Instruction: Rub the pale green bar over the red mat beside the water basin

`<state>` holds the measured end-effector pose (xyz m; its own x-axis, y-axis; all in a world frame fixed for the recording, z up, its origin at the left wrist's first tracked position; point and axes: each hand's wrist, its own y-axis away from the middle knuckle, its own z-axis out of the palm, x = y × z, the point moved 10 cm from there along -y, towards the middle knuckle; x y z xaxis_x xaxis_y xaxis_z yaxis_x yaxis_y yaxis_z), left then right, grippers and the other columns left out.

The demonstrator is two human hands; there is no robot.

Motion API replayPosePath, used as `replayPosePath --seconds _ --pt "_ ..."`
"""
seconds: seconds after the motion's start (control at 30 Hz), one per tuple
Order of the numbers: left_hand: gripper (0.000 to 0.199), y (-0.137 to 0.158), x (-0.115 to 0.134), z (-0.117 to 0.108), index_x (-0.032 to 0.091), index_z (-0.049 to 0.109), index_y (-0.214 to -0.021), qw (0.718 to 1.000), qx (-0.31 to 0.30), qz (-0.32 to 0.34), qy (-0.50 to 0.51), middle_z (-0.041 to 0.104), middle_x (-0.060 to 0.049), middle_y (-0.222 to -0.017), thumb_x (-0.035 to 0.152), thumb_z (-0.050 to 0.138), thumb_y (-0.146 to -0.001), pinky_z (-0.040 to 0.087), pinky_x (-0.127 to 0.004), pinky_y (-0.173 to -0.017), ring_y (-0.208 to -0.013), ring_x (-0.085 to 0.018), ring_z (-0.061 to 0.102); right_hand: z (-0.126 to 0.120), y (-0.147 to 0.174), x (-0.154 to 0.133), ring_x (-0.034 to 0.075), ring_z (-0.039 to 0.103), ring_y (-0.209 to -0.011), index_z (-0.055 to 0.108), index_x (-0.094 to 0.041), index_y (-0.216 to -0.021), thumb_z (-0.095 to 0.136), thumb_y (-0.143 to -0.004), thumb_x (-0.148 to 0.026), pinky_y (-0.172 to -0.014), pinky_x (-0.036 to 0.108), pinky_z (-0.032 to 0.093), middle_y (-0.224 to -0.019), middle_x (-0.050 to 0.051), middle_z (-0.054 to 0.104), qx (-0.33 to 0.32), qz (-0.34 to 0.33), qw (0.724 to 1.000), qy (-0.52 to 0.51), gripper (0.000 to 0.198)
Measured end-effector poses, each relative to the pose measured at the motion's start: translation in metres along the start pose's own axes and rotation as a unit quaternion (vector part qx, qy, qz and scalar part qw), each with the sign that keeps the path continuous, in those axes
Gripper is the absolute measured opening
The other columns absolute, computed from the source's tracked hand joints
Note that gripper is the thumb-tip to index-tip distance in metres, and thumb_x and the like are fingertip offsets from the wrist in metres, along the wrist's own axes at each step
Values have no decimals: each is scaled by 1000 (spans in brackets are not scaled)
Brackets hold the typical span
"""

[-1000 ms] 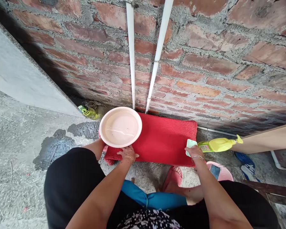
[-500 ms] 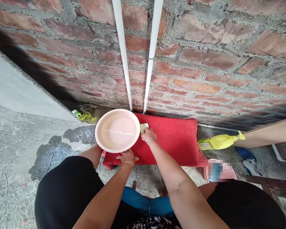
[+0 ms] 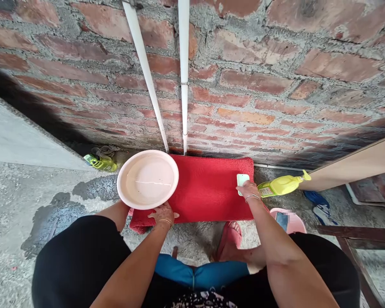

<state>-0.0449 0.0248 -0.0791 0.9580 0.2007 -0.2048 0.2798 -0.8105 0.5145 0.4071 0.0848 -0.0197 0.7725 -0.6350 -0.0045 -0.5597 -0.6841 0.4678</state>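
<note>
A pale pink basin (image 3: 125,188) with water in it stands at the left end of a red cloth (image 3: 208,188), which is spread over a low surface by the wall. My left hand (image 3: 163,212) lies on the cloth's near edge against the basin's lower rim, fingers spread, part of them hidden by the rim. Towards the right end of the cloth, my right hand (image 3: 250,188) is closed on a pale mint-green block (image 3: 243,179), flat and rectangular with rounded corners, pressed to the cloth. I cannot make out the block's underside.
A yellow pump bottle (image 3: 280,185) lies tilted beside the cloth's right end. Below it is a pink tub (image 3: 297,222) with a blurred dark item. A yellow-green bottle (image 3: 102,163) is at the left. Two white pipes (image 3: 184,107) run down the brick wall (image 3: 237,85).
My right hand has slid the mint-green block rightwards across the cloth, from beside the basin to near the far right end. The left hand stays by the basin. The view has shifted slightly.
</note>
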Motion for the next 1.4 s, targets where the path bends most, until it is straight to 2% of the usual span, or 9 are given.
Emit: replayPosePath --seconds 0.13,0.43,0.57,0.63,0.73,1.0,1.13,1.27,1.4 --pt "96 2 1 -3 8 29 -139 1000 -15 -5 3 37 -32 -133 58 64 -64 40 -64 -76 -119 -49 36 -5 7 -8 26 57 -95 56 -21 -105 57 -70 -53 -77 36 43 -109 13 50 20 15 999 -20 48" --pt "92 3 0 -5 10 36 -135 1000 -8 -6 5 46 -29 -128 59 65 -62 38 -64 -78 -115 -46 42 57 72 -236 20 58 -88 57 -26 -102 62 -66 -50 -75 31 44 -105 5 51 -38 -205 976 -57 43" --pt "84 3 0 -8 9 41 -132 1000 19 -1 0 51 -29 -121 57 62 -67 38 -65 -77 -111 -45 46 76 93 -287 21 56 -92 56 -25 -105 61 -68 -47 -78 32 43 -109 7 50 -53 -267 962 -32 43" --pt "82 4 1 -9 9 42 -131 1000 13 3 1 51 -29 -121 57 61 -67 37 -65 -77 -111 -45 46 74 91 -286 22 55 -94 56 -26 -106 63 -67 -47 -80 33 42 -110 7 49 -46 -283 958 -14 45" --pt "87 5 1 -8 10 39 -132 1000 -13 2 1 48 -29 -125 59 63 -64 37 -64 -78 -113 -44 44 60 69 -248 22 55 -94 56 -27 -106 65 -63 -48 -79 32 42 -108 5 49 -34 -265 964 13 49" --pt "90 5 0 -10 8 34 -134 1000 -8 -5 1 44 -31 -128 57 64 -64 39 -62 -78 -115 -45 42 7 -19 -50 22 57 -94 55 -23 -106 59 -69 -50 -78 32 42 -109 9 49 -5 -78 997 -4 46" --pt "91 6 0 -11 8 31 -136 1000 -13 -5 8 41 -32 -130 55 64 -65 39 -62 -78 -116 -45 41 -6 -36 18 24 58 -94 56 -21 -107 58 -70 -51 -79 36 43 -111 13 49 12 7 1000 3 48" --pt "91 6 0 -13 10 30 -137 1000 -13 -5 15 43 -30 -129 54 65 -66 39 -62 -78 -117 -44 41 -16 -31 18 27 58 -94 57 -20 -105 58 -69 -53 -78 38 43 -108 14 51 23 32 999 7 49" --pt "93 5 1 -9 9 29 -138 999 -34 -6 18 41 -31 -131 55 65 -65 38 -64 -79 -119 -46 38 -12 -8 -68 24 57 -94 58 -21 -103 59 -68 -54 -76 34 43 -105 11 53 5 -70 997 -24 47"
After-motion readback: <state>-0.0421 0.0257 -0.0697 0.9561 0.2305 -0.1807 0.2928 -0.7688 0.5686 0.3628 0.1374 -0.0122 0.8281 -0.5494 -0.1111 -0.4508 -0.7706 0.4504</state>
